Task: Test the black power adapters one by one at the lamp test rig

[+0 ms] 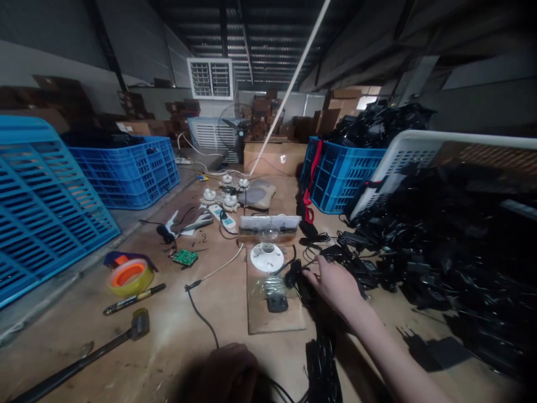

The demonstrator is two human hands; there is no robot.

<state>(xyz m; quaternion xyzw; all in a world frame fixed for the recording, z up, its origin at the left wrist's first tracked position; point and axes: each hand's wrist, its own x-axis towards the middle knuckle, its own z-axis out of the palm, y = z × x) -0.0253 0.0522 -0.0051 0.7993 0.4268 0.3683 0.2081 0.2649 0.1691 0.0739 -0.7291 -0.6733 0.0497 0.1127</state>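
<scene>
My right hand reaches forward over the wooden bench and is closed on a black plug or adapter, beside a small test board. The board carries a white lamp holder with a clear bulb and a black socket. My left hand sits low at the near edge in shadow; it seems closed around a black cable, though its fingers are hard to make out. A bundle of black cable lies between my hands.
A big heap of black adapters and cords fills the right side, with a white crate and a blue crate behind it. Blue crates stand at left. A tape roll, pen, hammer, green circuit board and power strip lie about.
</scene>
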